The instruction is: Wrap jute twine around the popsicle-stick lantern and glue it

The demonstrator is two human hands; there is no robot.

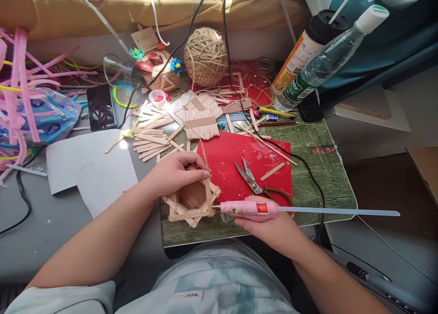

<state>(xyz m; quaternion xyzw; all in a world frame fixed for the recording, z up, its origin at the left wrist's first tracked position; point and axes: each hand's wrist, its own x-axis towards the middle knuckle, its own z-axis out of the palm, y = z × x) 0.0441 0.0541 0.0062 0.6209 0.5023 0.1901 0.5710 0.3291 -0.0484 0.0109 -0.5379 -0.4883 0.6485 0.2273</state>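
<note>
Left hand [178, 172] pins twine on the stick basket [192, 200] at the desk's near edge; right hand [273, 227] grips the glue gun [249, 208] (nozzle touching it). One side looks wrapped, probably others bare.

Left hand [178, 170]: palm down, fingers curled and pointing toward the right hand, fingertips pressed down together. Left forearm is bare and runs diagonally back toward the body from the wrist. Right hand [270, 225]: palm turned up, fingers wrapped closed in a grip, thumb side facing the left hand. Both hands are near each other, not touching.
</note>
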